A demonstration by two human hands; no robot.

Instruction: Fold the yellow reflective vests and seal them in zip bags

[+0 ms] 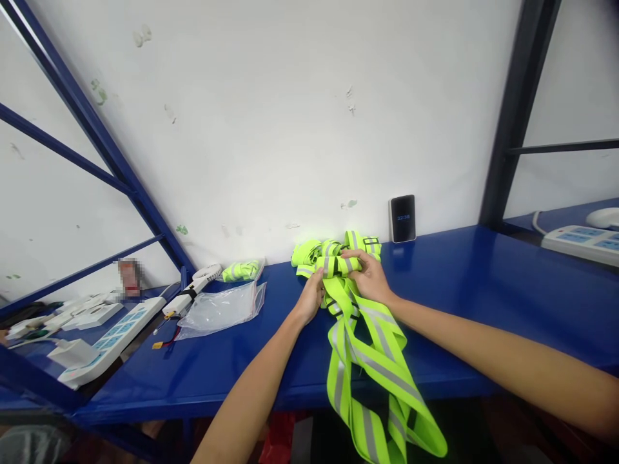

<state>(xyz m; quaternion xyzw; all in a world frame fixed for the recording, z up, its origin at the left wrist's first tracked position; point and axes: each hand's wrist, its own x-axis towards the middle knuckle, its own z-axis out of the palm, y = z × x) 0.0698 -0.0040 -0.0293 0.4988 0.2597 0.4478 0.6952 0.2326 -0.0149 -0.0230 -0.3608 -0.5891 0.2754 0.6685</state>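
A neon-yellow reflective safety vest with grey stripes lies on the blue shelf; its lower straps hang over the front edge. Its upper part is rolled into a bundle near the wall. My left hand grips the left end of that roll, fingers curled on the fabric. My right hand lies over the roll's right side, fingers pressed around it. More folded yellow vest material sits just behind the roll.
A clear plastic bag and a bagged yellow vest lie to the left, beside a small white fan. White power strips rest at far left and another power strip at far right. A dark phone leans on the wall.
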